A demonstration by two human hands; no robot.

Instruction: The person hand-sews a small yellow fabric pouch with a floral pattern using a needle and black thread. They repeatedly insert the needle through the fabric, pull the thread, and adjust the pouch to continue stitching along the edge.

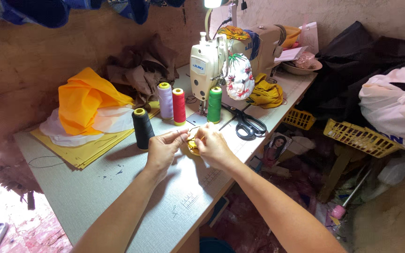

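My left hand [162, 147] and my right hand [213, 145] meet over the grey sewing table [108, 187], just in front of the sewing machine [221, 58]. Between them lies a small yellow piece [193, 145], mostly hidden by the fingers. My left thumb and forefinger pinch a thin thread or edge of it. My right hand's fingers close on the same piece from the right. Black scissors [247, 124] lie on the table just right of my right hand.
Thread spools stand behind the hands: black [142, 127], lilac [165, 100], red [179, 106], green [214, 104]. Orange and white cloth [87, 110] lies on yellow sheets at left, brown cloth [139, 68] behind. Yellow baskets [362, 137], bags and clutter fill the floor at right.
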